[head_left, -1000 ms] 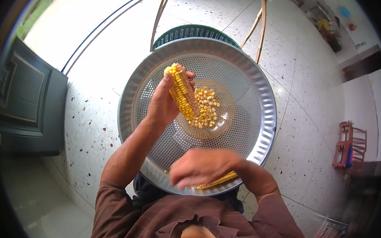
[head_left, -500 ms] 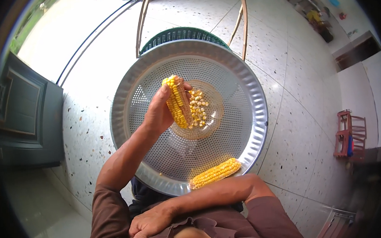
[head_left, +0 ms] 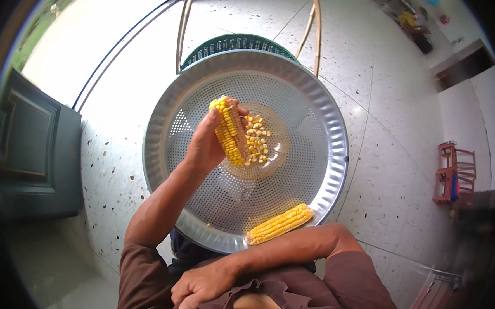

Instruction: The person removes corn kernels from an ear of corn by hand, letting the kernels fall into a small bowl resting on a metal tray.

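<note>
My left hand (head_left: 205,140) grips a corn cob (head_left: 229,134) upright over the middle of a round metal sieve (head_left: 327,178). One side of the cob still carries yellow kernels, while bare reddish core shows on the other. Loose kernels (head_left: 259,134) lie in the sieve's centre, just right of the cob. A second corn cob (head_left: 279,224), covered in kernels, rests against the near right rim. My right hand (head_left: 203,286) lies against my brown shirt below the sieve, its fingers curled together; whatever is under them is hidden.
Behind the sieve a green plastic basket (head_left: 228,44) with a tall wooden handle (head_left: 315,33) stands on the speckled floor. A dark green door (head_left: 37,148) is at the left, by the bright doorway. Reddish wooden chairs (head_left: 451,172) stand at the far right.
My right hand has shifted slightly to the right against the shirt. The left hand and its corn cob have barely moved.
</note>
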{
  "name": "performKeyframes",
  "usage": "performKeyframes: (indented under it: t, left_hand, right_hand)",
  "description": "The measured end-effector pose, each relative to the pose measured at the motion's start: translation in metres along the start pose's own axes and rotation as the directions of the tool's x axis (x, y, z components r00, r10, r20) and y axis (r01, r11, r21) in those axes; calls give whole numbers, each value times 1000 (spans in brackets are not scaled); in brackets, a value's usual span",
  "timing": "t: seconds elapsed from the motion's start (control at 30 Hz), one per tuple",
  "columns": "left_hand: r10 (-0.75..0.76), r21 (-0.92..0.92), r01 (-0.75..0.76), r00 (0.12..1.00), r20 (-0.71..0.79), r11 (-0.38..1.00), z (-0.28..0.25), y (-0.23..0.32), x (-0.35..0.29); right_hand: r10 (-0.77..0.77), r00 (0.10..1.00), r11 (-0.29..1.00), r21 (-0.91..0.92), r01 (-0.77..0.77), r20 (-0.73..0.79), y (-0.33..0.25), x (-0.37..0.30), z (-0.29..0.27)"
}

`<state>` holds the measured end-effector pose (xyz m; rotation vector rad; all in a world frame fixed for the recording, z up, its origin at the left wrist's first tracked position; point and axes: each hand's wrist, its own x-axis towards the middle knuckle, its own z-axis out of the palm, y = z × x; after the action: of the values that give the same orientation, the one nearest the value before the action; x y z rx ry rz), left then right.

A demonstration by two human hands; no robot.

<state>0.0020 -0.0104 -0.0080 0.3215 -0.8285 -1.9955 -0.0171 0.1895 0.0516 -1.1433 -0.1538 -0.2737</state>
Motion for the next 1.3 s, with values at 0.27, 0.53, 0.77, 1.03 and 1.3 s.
performKeyframes:
  t: [0.27,0.53,0.77,1.03,1.3]
  left_hand:
    - [-2,-71,1,1000,-5,997,-1,3,0]
    - [-31,-126,16,993,-115,992,-5,-2,4]
    - [-17,-107,7,996,-90,994,-7,-6,3]
    - [21,-18,-22,998,-65,1000,-4,-6,3]
    - [-28,-52,21,992,-124,998,-3,-14,0]
  right_hand:
    - [-224,930,771,-637,-14,-292,-93,-63,-61]
    - [-681,155,559,-645,-522,-716,-86,-109,-130]
    - [-452,70,850,-453,-271,-890,-65,-115,-145]
    - [-412,104,856,-424,-298,-905,-72,-114,-143]
    - [-616,113,672,-595,-441,-779,-64,-114,-143]
